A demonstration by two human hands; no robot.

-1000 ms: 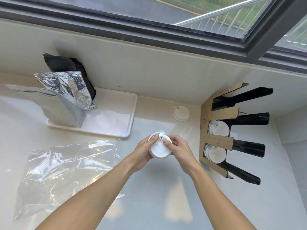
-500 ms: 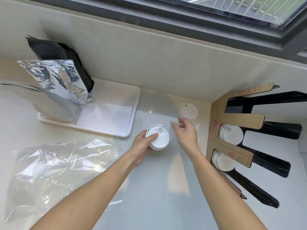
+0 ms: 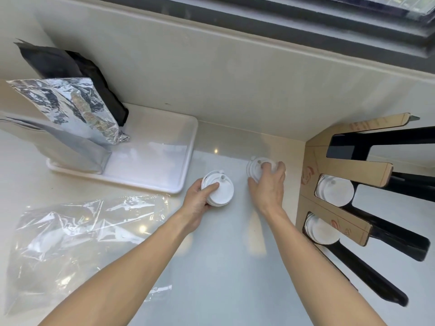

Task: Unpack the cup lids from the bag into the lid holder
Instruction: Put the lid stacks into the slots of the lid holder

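1. A stack of white lids (image 3: 220, 192) is held by the left hand (image 3: 199, 200) at approx. centre of the counter (image 3: 223, 267). Thumb is laid across the top lid; remaining fingers are curled round the stack's 9 o'clock side.
2. A single white lid (image 3: 256, 168) lies flat on the counter at 3 o'clock of the stack, apart from it. It is gripped by the right hand (image 3: 268, 187): fingers are curled over its rim at the 3 o'clock side, thumb is set against the 7 o'clock edge.
3. The lid holder (image 3: 341, 168) (cardboard front w/ black dividers) is located at 3 o'clock of the right hand, against the wall. Slots are arranged 12 to 6 o'clock.
4. White lids are seen in two slots: middle slot (image 3: 334, 190) and the slot below (image 3: 321, 229). The top slot is shown dark; contents cannot be told.
5. A clear plastic bag (image 3: 77, 236) is laid flat and crumpled on the counter at 8 o'clock of the stack.
6. A white tray (image 3: 169, 161) is positioned at 11 o'clock of the stack, just beside it. A silver foil pouch (image 3: 70, 107) and a black pouch (image 3: 70, 67) are stood on the tray's 9 o'clock end.
7. A dark window frame (image 3: 306, 27) is run along the top above the wall.
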